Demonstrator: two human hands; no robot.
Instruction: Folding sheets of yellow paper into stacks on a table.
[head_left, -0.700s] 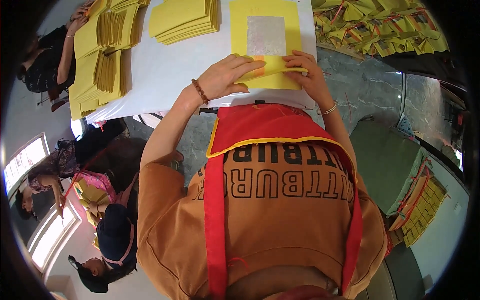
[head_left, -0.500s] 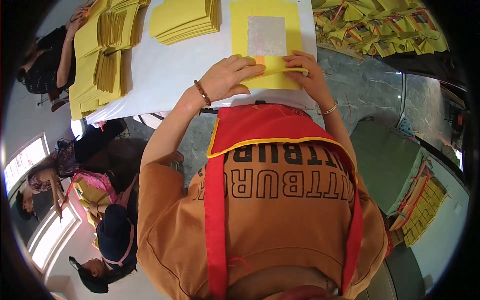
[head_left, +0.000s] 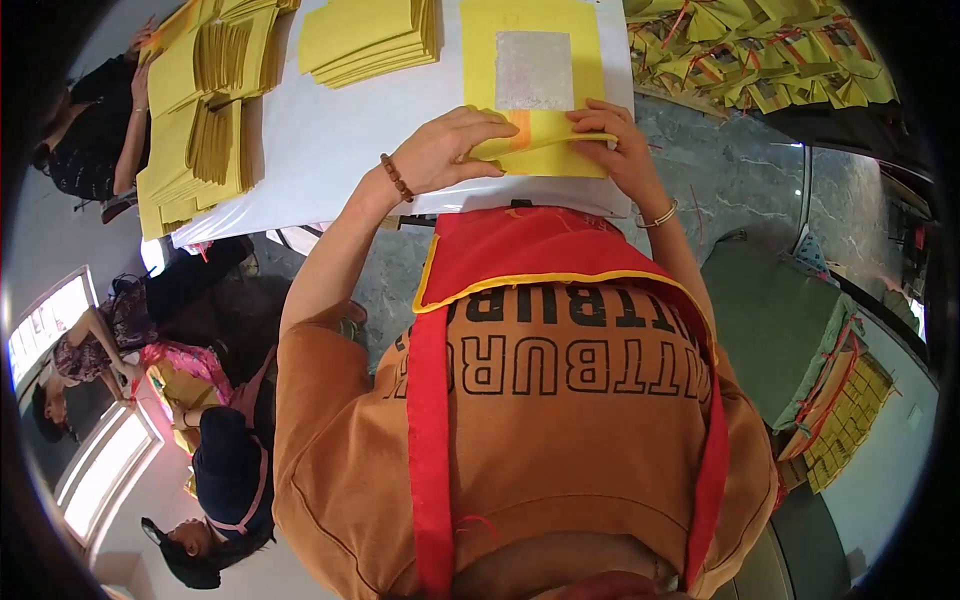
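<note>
Co-workers [head_left: 225, 465] and stacks of yellow paper [head_left: 365, 40] suggest a workshop.

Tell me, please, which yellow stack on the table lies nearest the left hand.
The lone stack beyond the left hand; the other stacks cluster farther left.

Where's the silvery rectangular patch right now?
In the head view, the silvery rectangular patch lies near the top, slightly right of centre, on the yellow paper sheet, just beyond the flap between the left hand and right hand.
</note>
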